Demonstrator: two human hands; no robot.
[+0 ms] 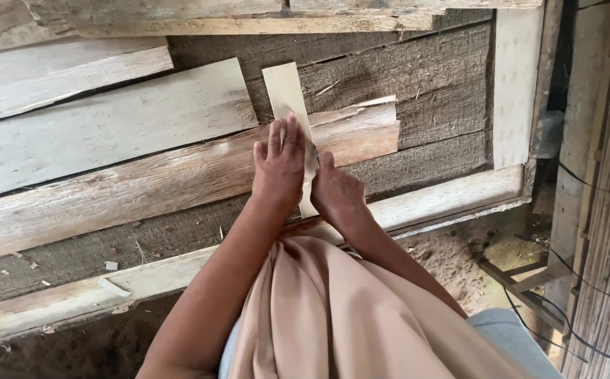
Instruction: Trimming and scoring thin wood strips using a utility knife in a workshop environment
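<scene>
The narrow wood strip (287, 98) lay across a reddish plank (178, 182). The left hand (279, 167) pressed flat and open on it, steadying it. The right hand (336, 193) curled closed beside it, its contents hidden.

strip (287, 91): pale wood, looking smooth and matt
planks (108, 126): looking rough, weathered wood
cloth (333, 316): appearing soft, matt beige

Left hand (279, 165) flat, fingers spread, pressing on narrow pale wood strip (289, 98) lying across long reddish plank (164, 186). Right hand (336, 193) just beside it, closed around small tool against strip's edge; tool mostly hidden. Wider grey plank (101, 126) above. Rough dark boards (417, 77) beneath. Pale frame rail (445, 200) along near edge. Beige cloth (333, 309) over lap. Sandy ground (452, 256) lower right
</scene>
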